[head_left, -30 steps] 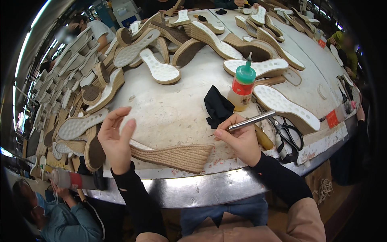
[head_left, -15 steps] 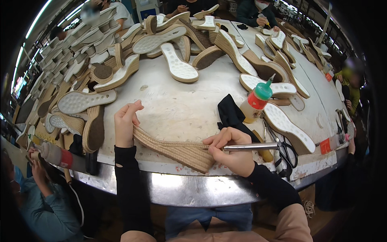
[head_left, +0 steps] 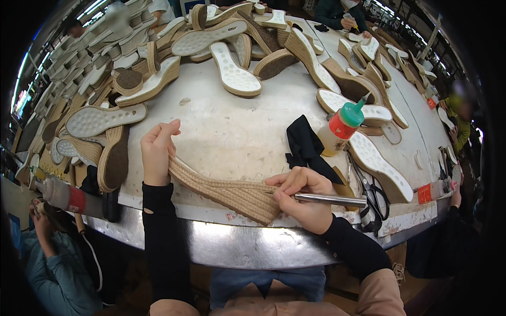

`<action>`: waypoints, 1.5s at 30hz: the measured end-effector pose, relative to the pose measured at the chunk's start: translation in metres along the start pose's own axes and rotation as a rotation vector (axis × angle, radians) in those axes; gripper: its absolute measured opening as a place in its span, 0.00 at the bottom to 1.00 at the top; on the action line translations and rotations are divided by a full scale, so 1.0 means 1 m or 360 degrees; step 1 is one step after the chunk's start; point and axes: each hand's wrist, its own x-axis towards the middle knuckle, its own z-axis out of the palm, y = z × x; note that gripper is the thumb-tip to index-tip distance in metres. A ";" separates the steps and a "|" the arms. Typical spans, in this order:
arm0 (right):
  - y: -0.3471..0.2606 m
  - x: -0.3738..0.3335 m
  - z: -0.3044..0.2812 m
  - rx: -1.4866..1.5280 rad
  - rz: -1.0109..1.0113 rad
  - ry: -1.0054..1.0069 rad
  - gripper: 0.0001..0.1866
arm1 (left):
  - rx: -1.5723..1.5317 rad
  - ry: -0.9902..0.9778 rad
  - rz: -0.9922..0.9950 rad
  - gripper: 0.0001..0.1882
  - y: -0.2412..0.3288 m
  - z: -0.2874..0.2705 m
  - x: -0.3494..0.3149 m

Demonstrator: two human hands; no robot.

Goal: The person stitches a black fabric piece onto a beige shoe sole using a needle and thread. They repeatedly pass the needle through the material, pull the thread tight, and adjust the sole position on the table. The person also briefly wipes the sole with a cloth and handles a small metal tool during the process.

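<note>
A rope-wrapped wedge sole (head_left: 226,190) lies on its side near the front edge of the white worktable (head_left: 221,126). My left hand (head_left: 158,150) grips its thin left end, fingers curled over the top. My right hand (head_left: 305,197) rests at the thick right end and holds a metal rod tool (head_left: 332,199) like a pen, its tip against the rope. A glue bottle (head_left: 341,129) with a green cap and a red band stands just beyond my right hand, next to a black cloth (head_left: 305,147).
Many wedge soles with white dotted bottoms (head_left: 232,73) are piled across the left and back of the table. Black scissors (head_left: 371,195) lie at the right by a sole (head_left: 379,166). Other people sit at the left (head_left: 47,263), back (head_left: 340,13) and right (head_left: 458,121).
My view has dipped toward the front edge. My right hand brought the metal tool from above the table down onto the sole's thick end. My left hand closed on the thin end.
</note>
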 end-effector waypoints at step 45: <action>0.010 -0.008 0.007 0.0086 -0.0080 0.0118 0.13 | -0.0033 0.0009 -0.0019 0.14 -0.001 0.001 -0.001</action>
